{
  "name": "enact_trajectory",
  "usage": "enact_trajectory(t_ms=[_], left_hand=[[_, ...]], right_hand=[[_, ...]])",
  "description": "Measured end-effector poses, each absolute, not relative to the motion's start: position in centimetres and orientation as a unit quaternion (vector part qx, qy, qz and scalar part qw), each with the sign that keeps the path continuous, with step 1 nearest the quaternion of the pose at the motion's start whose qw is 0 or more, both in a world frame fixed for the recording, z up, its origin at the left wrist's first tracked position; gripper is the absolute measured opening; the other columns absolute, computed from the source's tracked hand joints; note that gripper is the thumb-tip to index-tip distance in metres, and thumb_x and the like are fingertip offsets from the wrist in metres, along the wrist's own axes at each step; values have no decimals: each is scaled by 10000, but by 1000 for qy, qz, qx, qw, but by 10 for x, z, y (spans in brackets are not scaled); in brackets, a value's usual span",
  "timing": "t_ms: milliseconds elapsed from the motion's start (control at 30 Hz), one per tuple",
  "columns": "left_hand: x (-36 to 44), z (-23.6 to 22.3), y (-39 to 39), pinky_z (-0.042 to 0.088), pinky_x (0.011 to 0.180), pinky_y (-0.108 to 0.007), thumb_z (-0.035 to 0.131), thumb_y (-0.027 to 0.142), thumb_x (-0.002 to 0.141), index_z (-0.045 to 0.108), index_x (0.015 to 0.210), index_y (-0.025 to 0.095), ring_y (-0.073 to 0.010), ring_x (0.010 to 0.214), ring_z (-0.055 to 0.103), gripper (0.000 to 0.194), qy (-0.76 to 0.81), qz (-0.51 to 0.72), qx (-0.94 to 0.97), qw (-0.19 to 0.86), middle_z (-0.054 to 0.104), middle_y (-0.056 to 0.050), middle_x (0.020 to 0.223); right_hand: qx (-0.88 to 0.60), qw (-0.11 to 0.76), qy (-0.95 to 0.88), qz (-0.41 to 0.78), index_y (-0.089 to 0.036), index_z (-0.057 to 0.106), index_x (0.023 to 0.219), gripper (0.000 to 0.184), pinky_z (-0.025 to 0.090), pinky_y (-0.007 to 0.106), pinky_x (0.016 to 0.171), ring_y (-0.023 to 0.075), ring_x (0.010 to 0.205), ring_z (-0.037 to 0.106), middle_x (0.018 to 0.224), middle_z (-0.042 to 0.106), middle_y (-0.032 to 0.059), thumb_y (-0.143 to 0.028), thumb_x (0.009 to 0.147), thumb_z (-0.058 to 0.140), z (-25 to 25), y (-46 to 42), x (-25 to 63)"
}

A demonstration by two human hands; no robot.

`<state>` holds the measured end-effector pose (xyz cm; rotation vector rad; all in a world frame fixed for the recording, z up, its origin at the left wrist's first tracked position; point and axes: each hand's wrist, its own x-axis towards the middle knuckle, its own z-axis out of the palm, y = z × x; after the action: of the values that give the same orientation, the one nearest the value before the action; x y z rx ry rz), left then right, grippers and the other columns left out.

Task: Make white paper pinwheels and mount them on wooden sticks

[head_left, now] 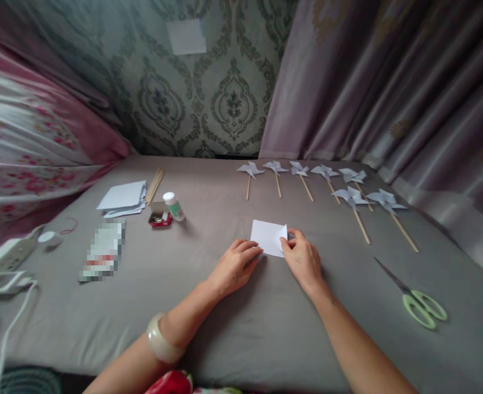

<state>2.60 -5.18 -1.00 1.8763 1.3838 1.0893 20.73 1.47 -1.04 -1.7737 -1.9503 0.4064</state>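
Just left of the white bottle (174, 207), which stands upright on the grey cloth (208, 191), sits a small open red box (159, 219); wooden sticks (155, 186) and stacked papers (120, 198) lie left of the bottle, and a blurred packet (104, 250) lies left and nearer the person. Well right of the bottle, seven paper pinwheels (353, 198) lie spread out, with green-handled scissors (409, 291) nearer the person. The white sheet (266, 235) lies right of the bottle and slightly nearer the person, close to square, so its long axis is hard to tell; its folded edge faces away from the bottle. The right hand (302, 257) pinches that edge between its fingers; the left hand (237, 262) touches the near corner on the bottle's side, its grip unclear. Bare cloth separates bottle and sheet, and the cloth's far edge runs behind the bottle.
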Motion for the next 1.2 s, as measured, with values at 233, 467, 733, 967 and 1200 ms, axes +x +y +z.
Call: enact_trajectory(t_ms=[233, 467, 733, 967, 1200], left_hand=[[16, -16, -51, 461, 908, -370, 498, 212, 862, 693, 1033, 218, -238, 1030, 575, 259, 563, 370, 717, 177, 671, -112, 1091], [3, -7, -44, 459, 819, -345, 604, 200, 766, 728, 802, 256, -222, 821, 617, 141, 603, 518, 567, 215, 715, -70, 854], [-47, 10, -36, 399, 656, -239, 646, 265, 735, 640, 734, 197, -146, 657, 543, 67, 676, 652, 332, 92, 609, -10, 682], [-90, 6, -29, 409, 773, -304, 690, 248, 675, 530, 910, 185, -177, 794, 521, 291, 743, 613, 266, -48, 537, -22, 849], [-107, 8, -20, 378, 920, -410, 695, 252, 642, 513, 956, 171, -264, 948, 525, 371, 789, 548, 264, -88, 541, -69, 904]], right_hand=[[-607, 231, -754, 95, -189, 643, 1074, 297, 393, 303, 619, 219, 728, 631, 833, 712, 68, -343, 882, 478, -17, 14, 202], [-552, 232, -798, -62, -185, 698, 1002, 291, 408, 325, 668, 240, 845, 548, 958, 626, 116, -353, 883, 492, -19, 5, 208], [-479, 264, -837, -10, -171, 704, 960, 264, 454, 348, 794, 235, 885, 551, 1018, 635, 103, -298, 889, 483, -30, 11, 205], [-486, 263, -834, -4, -182, 701, 958, 270, 456, 346, 807, 234, 897, 565, 1018, 642, 100, -309, 891, 472, -32, 11, 204], [-491, 256, -833, 5, -165, 698, 965, 248, 461, 345, 792, 240, 903, 568, 1014, 640, 100, -297, 874, 509, -30, 11, 198]])
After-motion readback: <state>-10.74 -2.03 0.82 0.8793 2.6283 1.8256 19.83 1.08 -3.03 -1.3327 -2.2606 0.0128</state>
